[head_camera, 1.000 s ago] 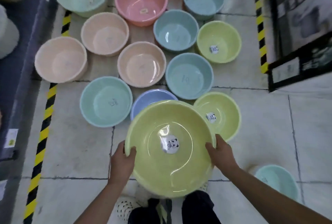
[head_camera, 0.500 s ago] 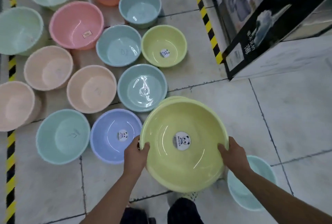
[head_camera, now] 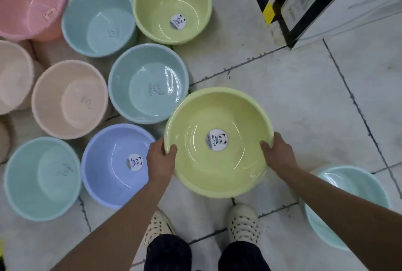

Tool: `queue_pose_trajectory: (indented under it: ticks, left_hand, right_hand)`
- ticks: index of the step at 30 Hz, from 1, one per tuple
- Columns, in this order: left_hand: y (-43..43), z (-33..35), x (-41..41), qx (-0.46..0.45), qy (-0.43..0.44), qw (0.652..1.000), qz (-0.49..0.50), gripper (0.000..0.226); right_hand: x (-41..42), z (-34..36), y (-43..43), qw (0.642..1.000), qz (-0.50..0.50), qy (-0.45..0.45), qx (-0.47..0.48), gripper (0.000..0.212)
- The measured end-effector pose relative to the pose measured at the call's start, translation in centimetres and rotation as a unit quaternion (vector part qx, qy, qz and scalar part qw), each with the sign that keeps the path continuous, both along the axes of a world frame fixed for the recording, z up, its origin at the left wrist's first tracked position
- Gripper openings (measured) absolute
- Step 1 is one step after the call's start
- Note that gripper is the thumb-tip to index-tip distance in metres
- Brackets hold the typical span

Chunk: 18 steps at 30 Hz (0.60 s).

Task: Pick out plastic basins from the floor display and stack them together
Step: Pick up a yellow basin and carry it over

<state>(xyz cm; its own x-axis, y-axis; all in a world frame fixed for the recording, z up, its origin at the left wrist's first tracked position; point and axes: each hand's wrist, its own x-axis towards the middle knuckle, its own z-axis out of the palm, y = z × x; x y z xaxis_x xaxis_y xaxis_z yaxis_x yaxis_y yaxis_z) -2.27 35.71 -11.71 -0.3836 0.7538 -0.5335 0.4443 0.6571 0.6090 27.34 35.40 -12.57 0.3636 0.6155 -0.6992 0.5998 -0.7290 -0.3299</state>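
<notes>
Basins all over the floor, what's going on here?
A person stands over a floor display of coloured plastic basins, holding a large yellow-green basin by its rim, left hand and right hand on opposite sides, thumbs inside. A lilac basin sits just left of it on the tiles; a mint basin sits by the right foot.

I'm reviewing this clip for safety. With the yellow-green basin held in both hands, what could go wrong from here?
The left hand and right hand grip the yellow-green basin only at its rim, on opposite sides; the glossy plastic could slip or tip. A pale teal basin stands on the floor near the right shoe, partly under the right arm; a step might kick it.
</notes>
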Motion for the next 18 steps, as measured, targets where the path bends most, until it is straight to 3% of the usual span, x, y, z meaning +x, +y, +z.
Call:
queue_pose_trajectory:
  ticks: [5, 14, 18]
  left_hand:
    - [0.8, -4.9, -0.2, 0.031, -0.005, 0.999, -0.005, 0.011]
    - [2.0, -9.6, -0.2, -0.023, -0.036, 0.999, -0.027, 0.04]
    - [0.9, -9.0, -0.5, -0.048, -0.024, 0.996, -0.068, 0.028]
  right_hand:
    - [-1.6, -4.9, 0.5, 0.998, -0.057, 0.015, 0.012, 0.045]
    - [-1.7, -9.3, -0.2, 0.997, -0.076, 0.007, -0.031, 0.039]
    - [-1.4, -7.0, -1.5, 0.995, -0.098, -0.001, -0.021, 0.03]
